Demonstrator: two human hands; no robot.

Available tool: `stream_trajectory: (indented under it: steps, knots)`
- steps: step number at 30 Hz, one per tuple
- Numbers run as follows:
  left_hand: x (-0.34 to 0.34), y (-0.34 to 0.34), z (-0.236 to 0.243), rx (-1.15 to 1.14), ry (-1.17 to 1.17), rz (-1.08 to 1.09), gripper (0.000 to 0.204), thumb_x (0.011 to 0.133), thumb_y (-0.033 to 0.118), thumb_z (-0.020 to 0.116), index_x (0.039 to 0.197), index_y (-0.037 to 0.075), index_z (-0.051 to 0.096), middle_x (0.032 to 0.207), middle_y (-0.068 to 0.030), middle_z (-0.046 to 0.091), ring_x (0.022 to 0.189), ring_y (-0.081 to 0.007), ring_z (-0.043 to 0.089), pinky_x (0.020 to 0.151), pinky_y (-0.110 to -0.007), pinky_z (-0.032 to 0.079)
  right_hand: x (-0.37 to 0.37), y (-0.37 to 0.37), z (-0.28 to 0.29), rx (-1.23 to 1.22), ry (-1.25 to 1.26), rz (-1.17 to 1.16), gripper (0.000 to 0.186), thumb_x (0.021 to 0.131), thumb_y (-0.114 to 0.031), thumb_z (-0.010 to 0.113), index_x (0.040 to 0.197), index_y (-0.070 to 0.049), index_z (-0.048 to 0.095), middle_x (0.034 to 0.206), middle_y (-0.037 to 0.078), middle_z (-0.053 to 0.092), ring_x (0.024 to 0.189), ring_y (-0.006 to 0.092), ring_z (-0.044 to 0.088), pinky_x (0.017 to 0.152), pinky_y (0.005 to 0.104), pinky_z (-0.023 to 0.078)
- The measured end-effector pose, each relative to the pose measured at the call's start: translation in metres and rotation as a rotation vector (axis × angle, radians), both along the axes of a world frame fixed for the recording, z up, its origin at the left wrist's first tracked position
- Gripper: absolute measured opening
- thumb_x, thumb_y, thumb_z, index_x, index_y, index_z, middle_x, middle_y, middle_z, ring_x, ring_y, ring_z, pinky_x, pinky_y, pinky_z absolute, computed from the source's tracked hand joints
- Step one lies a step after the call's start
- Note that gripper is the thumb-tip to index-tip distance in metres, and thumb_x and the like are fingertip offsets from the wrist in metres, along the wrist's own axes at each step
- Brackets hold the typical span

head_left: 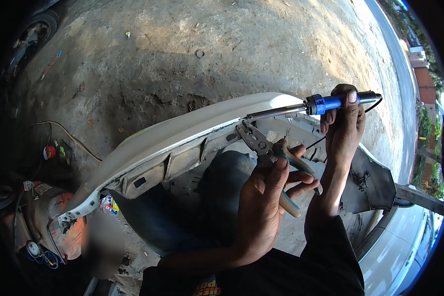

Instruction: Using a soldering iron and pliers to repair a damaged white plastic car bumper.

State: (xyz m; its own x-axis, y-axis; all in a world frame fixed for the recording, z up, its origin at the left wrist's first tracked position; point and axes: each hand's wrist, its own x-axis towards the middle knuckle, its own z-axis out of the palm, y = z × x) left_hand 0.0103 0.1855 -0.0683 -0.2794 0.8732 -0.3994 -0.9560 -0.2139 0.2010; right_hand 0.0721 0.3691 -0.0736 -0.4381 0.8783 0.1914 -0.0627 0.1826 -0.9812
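The white bumper [187, 126] curves across the ground in front of your legs [227, 180], its ribbed inner side toward you. At its upper edge, the soldering iron [325, 104] reaches in from the right, its tip at the rim, just beside the nose of the pliers [261, 145]. Your right hand [346, 116] is closed around the iron's blue handle. Your left hand [266, 185] holds the pliers loosely, fingers spread about the parted grips; whether their nose pinches anything, you cannot tell from here.

This looks like heat work on the edge, perhaps mending a crack. The next move probably calls for a steady iron and small, careful adjustments with the pliers, keeping your left fingers off the hot shaft.

Farther out, an orange tank [69, 239] stands at the bumper's left end, near a bright wrapper [109, 204]; a white car [399, 249] is at lower right.
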Motion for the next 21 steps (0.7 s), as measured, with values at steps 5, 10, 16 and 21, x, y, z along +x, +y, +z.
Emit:
stream_trajectory:
  steps: [5,10,16,21]
  knots:
    - [-0.0010,-0.0001,-0.0005,0.010,-0.002,-0.005,0.042,0.105,0.024,0.048,0.141,0.001,0.044,0.142,-0.0202,0.051,0.105,-0.0182,0.065,0.099,-0.045,0.054,0.0023,0.0002,-0.0011,0.005,0.000,0.003,0.040,0.104,-0.036,0.052,0.111,0.003,0.060,0.060,-0.001,0.046,0.049,0.0052,0.043,0.041,0.0203,0.035]
    - [-0.0007,-0.0001,-0.0012,0.017,-0.003,-0.006,0.042,0.105,0.024,0.049,0.140,0.001,0.045,0.141,-0.0201,0.051,0.105,-0.0181,0.065,0.098,-0.044,0.054,0.0025,-0.0007,-0.0008,0.001,-0.008,-0.018,0.041,0.104,-0.036,0.052,0.111,0.003,0.060,0.060,-0.002,0.046,0.049,0.0050,0.044,0.041,0.0198,0.036]
    - [-0.0014,0.0001,-0.0005,0.021,0.004,0.000,0.041,0.104,0.025,0.051,0.138,0.002,0.048,0.140,-0.0197,0.052,0.104,-0.0178,0.065,0.098,-0.044,0.055,0.0004,-0.0005,0.0014,-0.002,-0.029,-0.026,0.041,0.103,-0.037,0.053,0.112,0.003,0.060,0.060,-0.002,0.046,0.049,0.0049,0.044,0.042,0.0197,0.036]
    - [-0.0017,0.0000,-0.0008,0.012,0.005,-0.013,0.042,0.104,0.026,0.051,0.138,0.002,0.047,0.140,-0.0197,0.052,0.104,-0.0171,0.065,0.097,-0.044,0.055,0.0009,0.0010,0.0040,0.004,-0.070,-0.016,0.041,0.103,-0.037,0.053,0.110,0.003,0.061,0.060,-0.001,0.046,0.049,0.0054,0.044,0.042,0.0199,0.036]
